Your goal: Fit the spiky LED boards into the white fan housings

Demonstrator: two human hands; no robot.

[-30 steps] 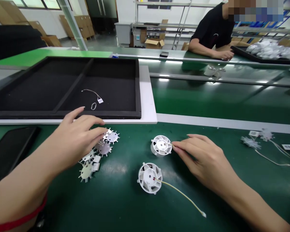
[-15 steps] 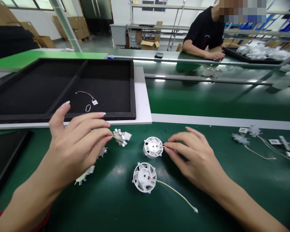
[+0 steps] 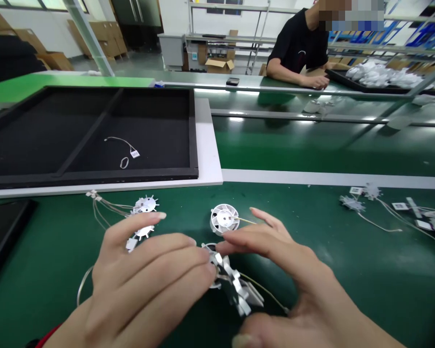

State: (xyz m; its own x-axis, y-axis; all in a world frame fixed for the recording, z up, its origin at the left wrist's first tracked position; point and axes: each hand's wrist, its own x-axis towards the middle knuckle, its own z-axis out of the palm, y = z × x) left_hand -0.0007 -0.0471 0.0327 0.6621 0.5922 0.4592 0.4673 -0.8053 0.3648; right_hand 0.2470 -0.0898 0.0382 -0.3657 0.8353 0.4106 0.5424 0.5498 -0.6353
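My left hand (image 3: pixel 145 285) and my right hand (image 3: pixel 279 275) meet low in the middle, both pinching a spiky silver star-shaped part (image 3: pixel 235 285) held over a white fan wheel that is mostly hidden under it. A thin cream wire (image 3: pixel 264 291) runs from there to the right. A second white fan wheel (image 3: pixel 224 218) lies on the green mat just beyond my fingers. More star-shaped parts with wires (image 3: pixel 144 210) lie to the left.
A black two-compartment tray (image 3: pixel 195 140) holds a small tagged wire (image 3: pixel 125 147). Loose parts and wires (image 3: pixel 384 208) lie at the right. A dark flat object (image 3: pixel 3 232) is at the left edge. A person in black (image 3: pixel 297 43) works across the conveyor.
My left hand lifted a star-shaped part from the pile and carried it right and towards me. My right hand left the far fan wheel and came to that part over the near wheel.
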